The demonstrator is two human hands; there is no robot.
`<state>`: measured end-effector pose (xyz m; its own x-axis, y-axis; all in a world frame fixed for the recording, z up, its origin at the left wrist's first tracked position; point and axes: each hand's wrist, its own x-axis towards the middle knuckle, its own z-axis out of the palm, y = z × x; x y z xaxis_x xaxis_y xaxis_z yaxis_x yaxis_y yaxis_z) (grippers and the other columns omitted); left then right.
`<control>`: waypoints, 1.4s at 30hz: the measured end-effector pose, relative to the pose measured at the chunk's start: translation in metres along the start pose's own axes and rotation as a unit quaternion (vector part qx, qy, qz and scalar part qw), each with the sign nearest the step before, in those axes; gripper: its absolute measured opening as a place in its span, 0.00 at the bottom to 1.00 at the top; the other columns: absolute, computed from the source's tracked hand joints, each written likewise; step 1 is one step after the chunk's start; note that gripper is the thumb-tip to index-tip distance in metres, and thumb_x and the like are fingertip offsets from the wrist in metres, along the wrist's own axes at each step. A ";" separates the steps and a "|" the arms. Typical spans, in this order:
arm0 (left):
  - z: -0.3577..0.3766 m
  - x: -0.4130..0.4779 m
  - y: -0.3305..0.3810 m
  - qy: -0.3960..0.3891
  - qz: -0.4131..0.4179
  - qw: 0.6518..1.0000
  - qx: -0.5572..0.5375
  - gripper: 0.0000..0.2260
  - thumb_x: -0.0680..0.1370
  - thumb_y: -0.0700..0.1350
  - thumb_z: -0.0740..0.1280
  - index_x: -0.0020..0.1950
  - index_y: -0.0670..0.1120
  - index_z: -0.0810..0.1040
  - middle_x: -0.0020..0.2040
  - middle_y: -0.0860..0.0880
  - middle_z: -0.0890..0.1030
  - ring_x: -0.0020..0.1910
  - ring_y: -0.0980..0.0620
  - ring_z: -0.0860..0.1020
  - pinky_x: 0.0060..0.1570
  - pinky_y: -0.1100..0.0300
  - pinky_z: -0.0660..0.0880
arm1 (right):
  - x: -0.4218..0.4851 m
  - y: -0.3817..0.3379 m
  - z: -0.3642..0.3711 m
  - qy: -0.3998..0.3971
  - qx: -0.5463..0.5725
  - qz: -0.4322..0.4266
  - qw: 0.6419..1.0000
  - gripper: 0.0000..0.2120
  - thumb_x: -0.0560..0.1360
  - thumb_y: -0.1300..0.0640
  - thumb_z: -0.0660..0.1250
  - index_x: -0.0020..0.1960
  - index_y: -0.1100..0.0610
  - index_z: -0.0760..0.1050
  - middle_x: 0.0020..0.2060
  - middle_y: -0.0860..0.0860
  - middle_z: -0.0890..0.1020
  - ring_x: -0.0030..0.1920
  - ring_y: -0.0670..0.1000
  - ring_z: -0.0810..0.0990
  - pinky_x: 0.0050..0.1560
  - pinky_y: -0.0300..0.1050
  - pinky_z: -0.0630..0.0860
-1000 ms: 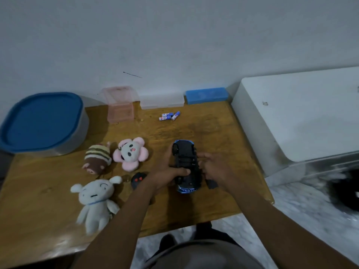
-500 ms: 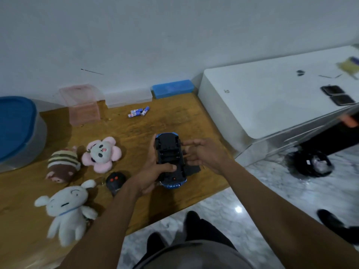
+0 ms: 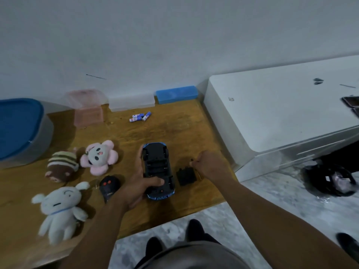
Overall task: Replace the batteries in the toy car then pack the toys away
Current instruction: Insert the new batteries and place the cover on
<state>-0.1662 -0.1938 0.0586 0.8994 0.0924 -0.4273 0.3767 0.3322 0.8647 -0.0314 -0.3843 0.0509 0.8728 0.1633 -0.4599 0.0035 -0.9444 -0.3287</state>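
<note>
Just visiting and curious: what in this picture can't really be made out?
All in the head view:
What the right hand pinches, if anything: its curled fingers hide it, and it is tiny.
Whether the battery slots in the toy car are empty: too dark, and the left hand covers part.
The print on the batteries: too small.
The blue-lidded tub: cut off by the left edge.

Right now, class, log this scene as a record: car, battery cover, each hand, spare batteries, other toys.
Car: toy car upside down, battery bay open
Cover: black cover right of car
Left hand: grips car
Right hand: curled beside cover; contents unclear
Batteries: loose near table's far edge
Other toys: pink plush, striped plush, white plush, remote, left of car
</note>
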 end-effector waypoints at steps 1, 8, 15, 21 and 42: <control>0.001 -0.002 -0.001 0.005 -0.002 1.000 0.000 0.51 0.70 0.24 0.68 0.74 0.70 0.52 0.67 0.51 0.75 0.61 0.48 0.78 0.58 0.45 0.76 | 0.001 -0.001 -0.001 -0.007 -0.008 -0.007 1.000 0.15 0.72 0.41 0.68 0.44 0.53 0.77 0.42 0.51 0.80 0.45 0.52 0.79 0.48 0.47 0.76; 0.004 -0.009 0.001 0.019 -0.011 1.000 0.002 0.50 0.71 0.23 0.66 0.72 0.71 0.51 0.65 0.53 0.76 0.59 0.50 0.80 0.52 0.50 0.79 | 0.006 -0.001 -0.001 -0.002 -0.028 -0.032 0.999 0.10 0.77 0.50 0.65 0.48 0.57 0.78 0.43 0.51 0.79 0.46 0.50 0.77 0.49 0.44 0.75; -0.006 -0.012 0.002 -0.004 -0.008 1.000 -0.001 0.52 0.69 0.24 0.68 0.74 0.70 0.50 0.67 0.51 0.75 0.61 0.48 0.79 0.58 0.45 0.77 | 0.008 -0.001 0.003 0.001 -0.004 -0.011 1.000 0.13 0.75 0.51 0.67 0.34 0.54 0.72 0.34 0.51 0.77 0.37 0.49 0.77 0.34 0.40 0.68; -0.025 -0.018 0.003 -0.009 -0.004 1.000 0.009 0.51 0.70 0.24 0.67 0.74 0.69 0.51 0.66 0.51 0.76 0.60 0.48 0.79 0.60 0.42 0.75 | 0.003 -0.006 0.005 0.013 -0.016 0.008 1.000 0.12 0.76 0.49 0.66 0.42 0.57 0.76 0.39 0.53 0.79 0.39 0.50 0.76 0.40 0.43 0.72; -0.081 0.061 0.061 0.104 0.081 0.991 -0.013 0.48 0.71 0.23 0.65 0.75 0.67 0.52 0.57 0.47 0.81 0.52 0.46 0.83 0.48 0.48 0.81 | 0.095 -0.164 -0.025 0.037 -0.133 -0.168 0.976 0.13 0.80 0.52 0.59 0.63 0.52 0.71 0.55 0.53 0.79 0.51 0.52 0.77 0.52 0.47 0.73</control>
<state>-0.1060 -0.0914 0.0642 0.8810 0.3374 -0.3317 0.2239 0.3204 0.9204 0.0626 -0.2209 0.0817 0.8334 0.4652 -0.2984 0.4142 -0.8832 -0.2201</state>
